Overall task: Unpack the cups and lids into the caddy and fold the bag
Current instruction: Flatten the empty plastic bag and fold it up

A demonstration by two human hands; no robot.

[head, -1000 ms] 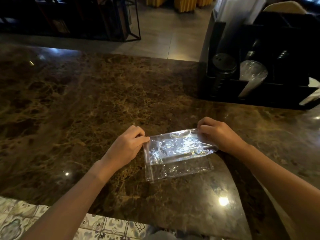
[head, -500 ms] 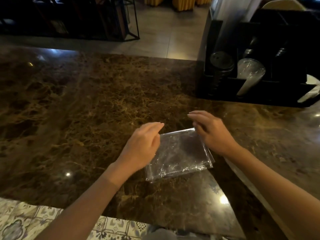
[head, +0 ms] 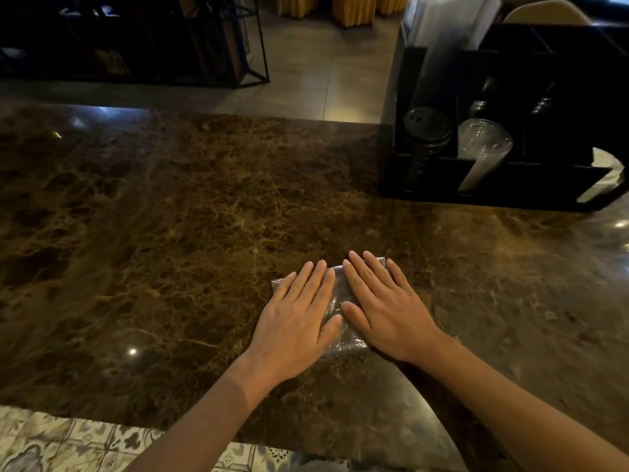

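Clear plastic bag pinned flat under both your palms.

Your left hand and right hand lie side by side with fingers straight and spread, pressing the folded bag onto the brown marble counter — tiled floor beyond. At the far right stands the black caddy: black lids stacked in one slot, clear cups in the next.

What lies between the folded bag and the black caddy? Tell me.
Only bare marble counter separates the folded bag from the caddy, as the head view shows.
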